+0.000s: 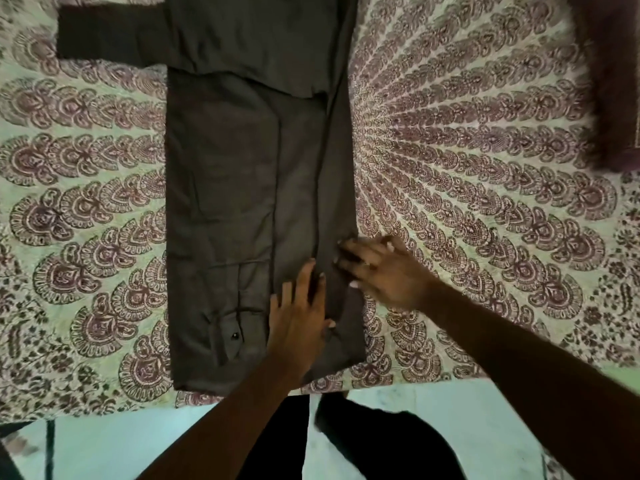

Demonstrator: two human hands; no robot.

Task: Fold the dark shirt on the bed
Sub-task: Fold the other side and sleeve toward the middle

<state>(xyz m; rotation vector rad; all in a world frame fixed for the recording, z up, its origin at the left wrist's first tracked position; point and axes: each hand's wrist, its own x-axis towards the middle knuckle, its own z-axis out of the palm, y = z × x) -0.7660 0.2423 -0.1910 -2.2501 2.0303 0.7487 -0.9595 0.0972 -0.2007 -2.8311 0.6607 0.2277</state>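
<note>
The dark shirt (242, 174) lies flat on the bed as a long narrow strip running away from me. One sleeve (104, 32) sticks out to the left at the far end. The right side is folded inward, leaving lengthwise creases. A small dark button shows near the lower left. My left hand (301, 313) rests flat on the shirt near its lower edge, fingers spread. My right hand (377, 268) presses flat on the folded right edge, fingers apart and slightly blurred. Neither hand grips the cloth.
The bed is covered by a pale green sheet (485, 168) with a maroon fan pattern. A dark maroon cloth (609, 81) lies at the far right. The bed's near edge runs just below the shirt; beyond it are pale floor (121, 445) and my dark trousers.
</note>
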